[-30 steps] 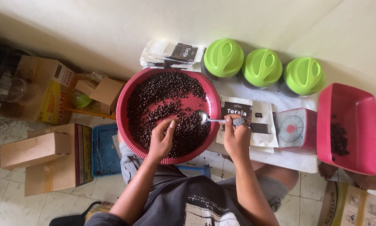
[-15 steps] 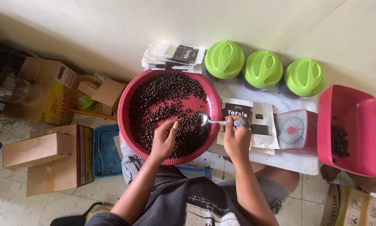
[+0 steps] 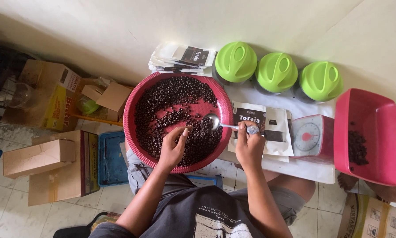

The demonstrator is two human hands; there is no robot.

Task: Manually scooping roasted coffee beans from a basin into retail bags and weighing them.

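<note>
A round red woven tray [image 3: 132,132] rests on my lap, covered with dark roasted coffee beans [image 3: 171,94]. My left hand [image 3: 173,147] lies in the beans at the tray's near side, fingers loosely curled on them. My right hand [image 3: 249,145] grips the handle of a metal spoon [image 3: 212,121], whose bowl sits among the beans at the tray's right side. White and black pouches [image 3: 264,125] lie just beyond my right hand.
Three jars with green lids [image 3: 276,72] stand by the wall. A small red scale [image 3: 310,139] and a red tub [image 3: 367,136] holding some beans are to the right. A stack of pouches [image 3: 182,57] lies behind the tray. Cardboard boxes [image 3: 39,156] sit left.
My left hand has shifted a little among the beans. The spoon and my right hand stay almost in place.
</note>
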